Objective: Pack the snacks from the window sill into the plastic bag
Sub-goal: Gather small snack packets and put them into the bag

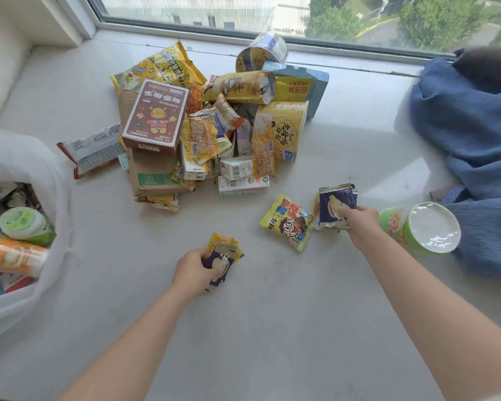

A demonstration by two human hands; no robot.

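A heap of snacks (214,123) lies on the white window sill (272,314): yellow bags, small cartons and a brown box with a bear (155,117). My left hand (193,270) grips a small bunch of navy and yellow packets (224,253) just above the sill. My right hand (360,225) pinches the lower edge of a navy packet (336,202) to the right of the heap. A yellow cartoon bag (287,221) lies between my hands. The translucent plastic bag (44,175) stands open at the left edge with several snacks inside.
A green tube with a white lid (422,227) lies on its side right of my right hand. Blue cloth (475,134) is piled at the right. A red-edged silver packet (94,149) lies left of the heap. The window frame (243,33) runs behind.
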